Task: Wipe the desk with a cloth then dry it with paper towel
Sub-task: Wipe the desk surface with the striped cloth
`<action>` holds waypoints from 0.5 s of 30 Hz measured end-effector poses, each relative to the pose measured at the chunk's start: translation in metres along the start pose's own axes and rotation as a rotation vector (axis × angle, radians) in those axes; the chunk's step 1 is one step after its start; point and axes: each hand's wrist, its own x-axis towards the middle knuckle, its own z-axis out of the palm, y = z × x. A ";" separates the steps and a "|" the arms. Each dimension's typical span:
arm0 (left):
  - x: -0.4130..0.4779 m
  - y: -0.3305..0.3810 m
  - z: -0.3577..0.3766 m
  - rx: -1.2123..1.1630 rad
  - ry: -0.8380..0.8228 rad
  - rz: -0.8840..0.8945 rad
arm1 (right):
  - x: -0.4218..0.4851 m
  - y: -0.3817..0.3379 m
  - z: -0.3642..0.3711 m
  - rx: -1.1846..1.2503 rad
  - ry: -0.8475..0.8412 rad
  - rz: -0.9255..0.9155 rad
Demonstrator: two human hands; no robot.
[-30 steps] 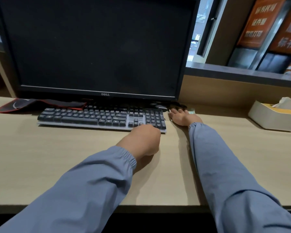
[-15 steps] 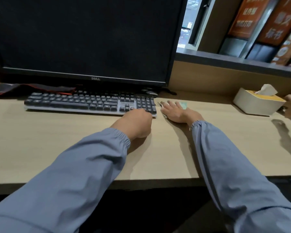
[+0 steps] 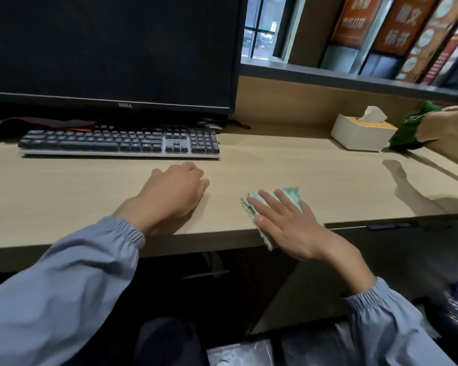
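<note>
A light green cloth lies at the front edge of the wooden desk, partly hanging over it. My right hand presses flat on the cloth with fingers spread. My left hand rests on the desk in a loose fist just in front of the keyboard, holding nothing. A white tissue box with a tissue sticking out stands at the back right of the desk.
A dark keyboard and a black monitor fill the back left. Another person's hand with a dark green cloth is at the far right beside the tissue box. A shelf with books runs above.
My right hand has dragged the cloth from beside the keyboard back to the desk's front edge. My left hand has drawn back from the keyboard. Another person's hand has come in at the right.
</note>
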 end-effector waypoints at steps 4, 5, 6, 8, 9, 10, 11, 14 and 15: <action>-0.040 -0.013 -0.005 -0.052 0.137 -0.024 | 0.002 -0.020 0.007 -0.033 0.104 0.001; -0.049 -0.016 -0.005 -0.076 0.171 -0.036 | 0.006 -0.029 0.010 -0.040 0.132 -0.011; -0.057 -0.020 -0.005 -0.094 0.206 -0.046 | 0.011 -0.040 0.014 -0.042 0.160 -0.016; -0.070 -0.030 -0.004 -0.113 0.279 -0.079 | 0.024 -0.068 0.022 -0.046 0.206 -0.016; -0.075 -0.036 -0.002 -0.118 0.319 -0.093 | 0.031 -0.084 0.026 -0.057 0.227 -0.020; -0.083 -0.046 0.000 -0.121 0.351 -0.115 | 0.038 -0.106 0.032 -0.069 0.246 -0.038; -0.087 -0.051 0.002 -0.133 0.391 -0.125 | 0.043 -0.123 0.035 -0.089 0.269 -0.059; -0.102 -0.068 0.007 -0.146 0.486 -0.132 | 0.056 -0.181 0.045 -0.093 0.304 -0.153; -0.105 -0.072 0.008 -0.135 0.498 -0.137 | 0.060 -0.197 0.048 -0.086 0.304 -0.179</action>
